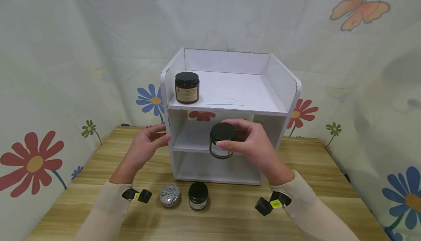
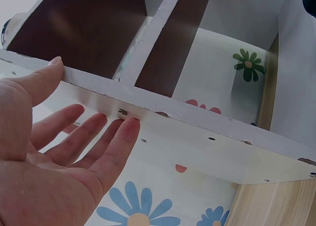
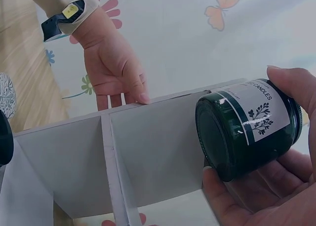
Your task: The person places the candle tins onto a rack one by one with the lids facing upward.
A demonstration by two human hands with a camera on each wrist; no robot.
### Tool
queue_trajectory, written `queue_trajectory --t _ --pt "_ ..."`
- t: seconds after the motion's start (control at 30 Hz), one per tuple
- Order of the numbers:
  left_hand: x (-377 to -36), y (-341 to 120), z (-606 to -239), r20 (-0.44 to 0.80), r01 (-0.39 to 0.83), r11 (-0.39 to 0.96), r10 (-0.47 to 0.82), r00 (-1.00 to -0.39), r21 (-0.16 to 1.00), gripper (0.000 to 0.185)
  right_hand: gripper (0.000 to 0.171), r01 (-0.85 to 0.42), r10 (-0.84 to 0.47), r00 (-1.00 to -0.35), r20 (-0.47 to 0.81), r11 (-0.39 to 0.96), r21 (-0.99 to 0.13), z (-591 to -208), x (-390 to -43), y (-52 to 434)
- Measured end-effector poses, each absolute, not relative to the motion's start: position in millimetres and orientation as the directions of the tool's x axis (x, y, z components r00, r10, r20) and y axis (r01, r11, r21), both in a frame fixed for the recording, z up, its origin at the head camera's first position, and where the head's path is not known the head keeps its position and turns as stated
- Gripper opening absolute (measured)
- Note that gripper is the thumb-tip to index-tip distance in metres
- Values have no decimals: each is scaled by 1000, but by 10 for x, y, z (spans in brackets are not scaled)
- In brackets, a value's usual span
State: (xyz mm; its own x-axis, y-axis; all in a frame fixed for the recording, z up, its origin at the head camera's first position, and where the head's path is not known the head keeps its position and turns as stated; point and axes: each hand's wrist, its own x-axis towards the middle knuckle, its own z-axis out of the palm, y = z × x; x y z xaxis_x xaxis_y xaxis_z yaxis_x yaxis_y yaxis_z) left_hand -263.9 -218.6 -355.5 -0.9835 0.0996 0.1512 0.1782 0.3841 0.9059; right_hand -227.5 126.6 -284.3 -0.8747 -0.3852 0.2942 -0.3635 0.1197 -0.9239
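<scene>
Candle jar (image 1: 222,133) in hand before the white shelf unit (image 1: 227,91)

Nearest, a patterned tin (image 1: 169,195) and a black-lidded jar (image 1: 198,196) sit side by side on the wooden table (image 1: 230,219); beyond, the right hand (image 1: 251,140) grips the candle jar between thumb and fingers; the left hand (image 1: 144,146) touches the unit's left side, fingers outstretched; higher, a brown jar (image 1: 187,88) stands front left; behind is a flowered backdrop (image 1: 217,14).
</scene>
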Motion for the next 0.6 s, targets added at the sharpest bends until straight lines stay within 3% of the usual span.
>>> queue_trajectory --t 0.6 --pt "-2636 -2183 -3529 154 184 363 110 -982 913 66 47 -346 -383 -882 275 127 -930 -2774 -2279 1241"
